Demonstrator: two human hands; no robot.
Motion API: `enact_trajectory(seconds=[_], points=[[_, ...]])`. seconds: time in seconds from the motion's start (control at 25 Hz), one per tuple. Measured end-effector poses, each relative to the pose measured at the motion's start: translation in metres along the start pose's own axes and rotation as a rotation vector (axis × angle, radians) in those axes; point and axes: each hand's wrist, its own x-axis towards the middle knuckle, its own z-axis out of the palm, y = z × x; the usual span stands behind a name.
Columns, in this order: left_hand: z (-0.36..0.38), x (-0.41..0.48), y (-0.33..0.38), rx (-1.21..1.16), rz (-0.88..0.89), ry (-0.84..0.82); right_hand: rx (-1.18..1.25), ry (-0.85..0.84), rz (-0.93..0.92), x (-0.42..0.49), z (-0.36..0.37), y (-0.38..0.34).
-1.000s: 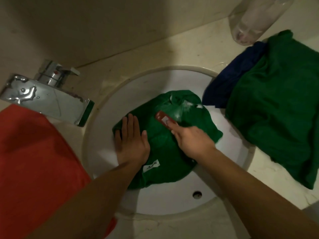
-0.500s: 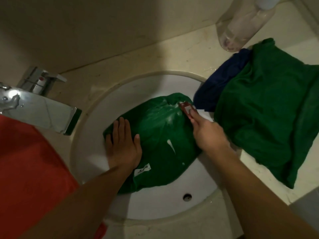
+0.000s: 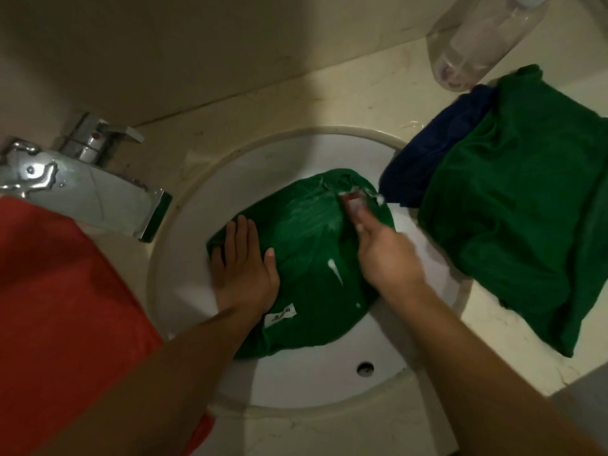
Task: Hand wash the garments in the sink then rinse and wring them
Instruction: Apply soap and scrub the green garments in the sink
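Observation:
A green garment with a white label lies bunched in the round white sink, streaked with white suds. My left hand presses flat on its left part, fingers straight. My right hand grips a small red soap bar and holds it against the garment's far right edge. The bar is blurred and partly hidden by my fingers.
A chrome tap juts over the sink's left rim. A red cloth covers the counter at left. A second green garment lies over a dark blue one on the right counter. A clear plastic bottle stands behind them.
My right hand slid the soap bar from the garment's middle out to its far right edge, leaving suds. My left hand stayed pressed on the cloth.

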Motion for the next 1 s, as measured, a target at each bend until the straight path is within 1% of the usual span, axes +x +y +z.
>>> enact_trajectory(seconds=[0.08,0.12,0.16,0.24,0.28,0.32,0.36,0.44,0.48,0.52,0.6,0.64,0.68,0.72,0.8,0.84,0.88,0.92,0.96,1.0], points=[[0.001,0.0,0.0,0.019,-0.011,0.014,-0.054,-0.205,-0.201,-0.022,0.028,-0.027],[0.001,0.0,0.0,0.017,-0.015,0.01,-0.1,-0.236,-0.214,-0.025,0.032,-0.026],[0.001,0.0,-0.001,0.012,-0.013,0.002,-0.101,-0.2,-0.139,-0.018,0.025,-0.018],[0.003,0.001,-0.001,-0.001,-0.002,0.0,0.052,-0.007,0.077,0.006,0.004,0.01],[0.003,0.001,-0.001,-0.011,-0.001,0.005,0.082,0.08,0.106,0.007,-0.002,0.013],[0.002,0.002,-0.001,-0.016,0.0,0.009,0.085,0.113,0.077,0.004,-0.001,0.007],[0.003,0.001,-0.001,-0.013,0.001,0.013,0.073,0.076,0.01,-0.003,0.008,-0.004],[0.003,0.0,-0.001,-0.004,-0.009,0.03,-0.031,-0.139,-0.162,-0.025,0.031,-0.027],[0.003,0.001,-0.002,-0.007,-0.01,0.023,-0.094,-0.207,-0.18,-0.031,0.033,-0.026],[0.002,0.001,-0.002,-0.013,-0.006,0.005,-0.12,-0.199,-0.115,-0.028,0.026,-0.017],[0.001,0.001,-0.001,-0.03,0.003,-0.009,-0.026,-0.052,0.076,-0.008,-0.003,0.01],[0.0,0.002,-0.001,-0.039,0.002,-0.012,-0.008,0.012,0.113,-0.005,-0.011,0.015],[-0.001,0.002,0.0,-0.042,0.0,-0.019,-0.005,0.044,0.095,-0.006,-0.012,0.011],[0.0,0.001,-0.001,-0.038,-0.001,-0.02,0.004,0.023,0.036,-0.011,-0.005,-0.002],[0.0,0.0,-0.001,-0.025,-0.004,-0.007,-0.006,-0.107,-0.122,-0.03,0.026,-0.027],[-0.001,0.001,0.0,-0.022,-0.005,-0.002,-0.025,-0.167,-0.15,-0.036,0.034,-0.028],[-0.001,0.001,0.0,-0.022,-0.002,-0.001,-0.011,-0.165,-0.093,-0.037,0.032,-0.02],[-0.001,0.0,0.0,-0.029,0.001,-0.004,0.05,-0.128,0.01,-0.03,0.022,-0.006],[-0.002,0.001,0.0,-0.037,0.002,-0.009,0.116,-0.051,0.109,-0.02,0.01,0.011],[-0.002,0.001,0.001,-0.041,0.002,-0.017,0.149,0.033,0.17,-0.016,-0.002,0.021]])
